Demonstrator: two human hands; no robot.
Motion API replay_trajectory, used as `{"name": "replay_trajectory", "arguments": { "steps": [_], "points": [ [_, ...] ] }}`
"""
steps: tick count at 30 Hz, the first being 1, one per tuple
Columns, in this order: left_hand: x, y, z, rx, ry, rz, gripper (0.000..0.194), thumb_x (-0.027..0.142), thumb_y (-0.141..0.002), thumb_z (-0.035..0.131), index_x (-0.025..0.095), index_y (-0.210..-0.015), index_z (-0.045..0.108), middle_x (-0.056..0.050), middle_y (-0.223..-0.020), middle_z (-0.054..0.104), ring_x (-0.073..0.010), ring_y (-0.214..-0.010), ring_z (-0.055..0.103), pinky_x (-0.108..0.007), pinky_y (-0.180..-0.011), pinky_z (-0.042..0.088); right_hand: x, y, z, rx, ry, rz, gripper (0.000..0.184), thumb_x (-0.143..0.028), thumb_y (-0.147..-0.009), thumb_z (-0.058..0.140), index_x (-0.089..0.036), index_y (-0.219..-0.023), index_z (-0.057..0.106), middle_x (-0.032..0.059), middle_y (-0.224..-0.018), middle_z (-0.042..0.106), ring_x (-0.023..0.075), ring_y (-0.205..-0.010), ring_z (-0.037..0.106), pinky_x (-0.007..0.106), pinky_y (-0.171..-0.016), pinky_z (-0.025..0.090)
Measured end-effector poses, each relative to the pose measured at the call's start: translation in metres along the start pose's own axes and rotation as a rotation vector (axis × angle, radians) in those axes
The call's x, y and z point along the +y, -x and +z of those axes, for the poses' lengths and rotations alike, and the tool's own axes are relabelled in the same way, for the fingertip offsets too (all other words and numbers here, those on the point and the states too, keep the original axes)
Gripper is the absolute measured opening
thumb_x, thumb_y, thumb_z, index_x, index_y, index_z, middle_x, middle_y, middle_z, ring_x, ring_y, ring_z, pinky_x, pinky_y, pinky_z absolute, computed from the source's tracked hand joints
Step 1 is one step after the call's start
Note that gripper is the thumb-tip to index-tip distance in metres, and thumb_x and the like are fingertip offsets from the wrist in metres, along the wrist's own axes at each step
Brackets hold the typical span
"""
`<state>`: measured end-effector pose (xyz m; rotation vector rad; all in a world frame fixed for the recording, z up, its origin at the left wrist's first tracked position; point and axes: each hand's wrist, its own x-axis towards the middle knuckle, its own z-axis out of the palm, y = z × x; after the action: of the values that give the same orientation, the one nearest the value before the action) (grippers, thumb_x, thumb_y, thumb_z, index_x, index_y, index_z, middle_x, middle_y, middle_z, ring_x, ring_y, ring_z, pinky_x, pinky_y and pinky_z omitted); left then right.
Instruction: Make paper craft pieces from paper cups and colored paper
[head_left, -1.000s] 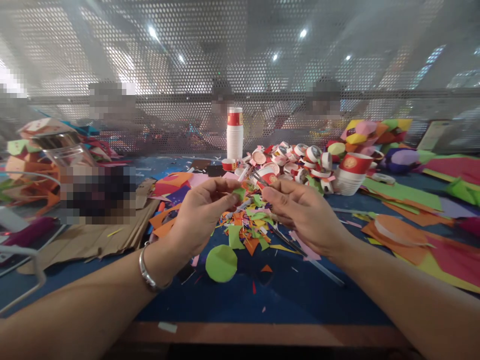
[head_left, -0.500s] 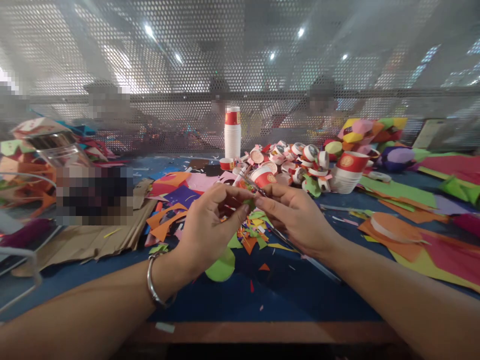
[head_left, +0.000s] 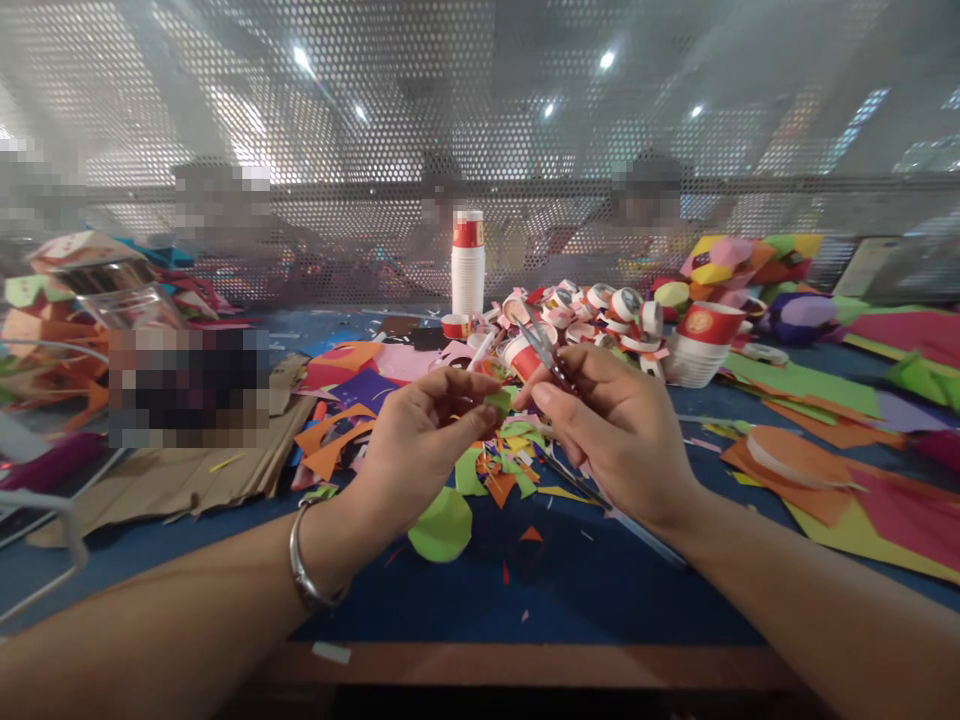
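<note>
My left hand (head_left: 431,435) pinches a small piece of green paper (head_left: 499,402) between thumb and fingertips. Opposite it, my right hand (head_left: 619,430) is closed on a pair of scissors (head_left: 541,345), their metal blades pointing up and away to the left. The blades are apart from the green piece. Below my hands lies a scatter of small coloured paper scraps (head_left: 510,470). A round green paper disc (head_left: 442,525) rests on the blue table covering (head_left: 570,600) near my left wrist.
Behind my hands are a heap of cut red-and-white paper cups (head_left: 585,315), a tall cup stack (head_left: 467,270) and another stack (head_left: 701,345). Coloured sheets (head_left: 900,510) spread to the right. Brown cardboard (head_left: 195,480) and a clear jar (head_left: 124,300) are left. A perforated screen (head_left: 480,120) stands behind.
My right hand has drawn slightly right, away from my left. The scissors have come away from the green paper and their blades now point more upward. My left hand has barely moved.
</note>
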<state>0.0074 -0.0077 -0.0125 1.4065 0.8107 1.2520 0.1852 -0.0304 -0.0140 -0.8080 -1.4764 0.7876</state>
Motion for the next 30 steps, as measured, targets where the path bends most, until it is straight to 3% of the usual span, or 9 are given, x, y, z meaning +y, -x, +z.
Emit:
{"name": "replay_trajectory", "arguments": {
  "steps": [9, 16, 26, 30],
  "points": [
    [0.000, 0.002, -0.001, -0.008, -0.025, -0.007, 0.024, 0.023, -0.075, 0.082, 0.015, -0.096, 0.072, -0.004, -0.090, 0.075, -0.0128, -0.079, 0.069, -0.025, -0.075, 0.058, -0.007, 0.001, 0.001, -0.014, 0.113, 0.023, 0.017, -0.030, -0.090, 0.066, -0.021, -0.079, 0.055, -0.0036, -0.064, 0.051, 0.0084, -0.050, 0.041, 0.026, -0.044, 0.027],
    [0.001, 0.001, -0.001, -0.011, -0.017, -0.013, 0.024, 0.022, -0.075, 0.082, 0.015, -0.096, 0.072, -0.004, -0.088, 0.075, -0.0120, -0.079, 0.069, -0.024, -0.076, 0.057, -0.008, 0.000, 0.001, -0.035, 0.130, 0.025, 0.010, -0.028, -0.090, 0.065, -0.018, -0.088, 0.064, -0.0057, -0.058, 0.047, 0.0081, -0.046, 0.038, 0.027, -0.043, 0.024],
    [0.001, -0.001, -0.001, -0.004, -0.012, -0.017, 0.023, 0.019, -0.075, 0.082, 0.014, -0.095, 0.071, -0.002, -0.086, 0.074, -0.0100, -0.076, 0.068, -0.022, -0.075, 0.057, 0.000, 0.000, -0.001, -0.008, 0.066, 0.054, 0.020, -0.038, -0.091, 0.069, -0.019, -0.089, 0.064, -0.0027, -0.069, 0.052, 0.0089, -0.053, 0.040, 0.028, -0.050, 0.033],
    [0.000, -0.002, -0.004, 0.012, -0.025, 0.028, 0.019, 0.019, -0.076, 0.081, 0.017, -0.093, 0.072, -0.001, -0.085, 0.073, -0.0092, -0.074, 0.067, -0.022, -0.073, 0.057, 0.007, -0.005, -0.002, -0.022, -0.042, 0.090, 0.024, -0.043, -0.090, 0.073, -0.020, -0.089, 0.065, -0.0029, -0.070, 0.050, 0.0098, -0.057, 0.039, 0.027, -0.050, 0.028]
  ]
}}
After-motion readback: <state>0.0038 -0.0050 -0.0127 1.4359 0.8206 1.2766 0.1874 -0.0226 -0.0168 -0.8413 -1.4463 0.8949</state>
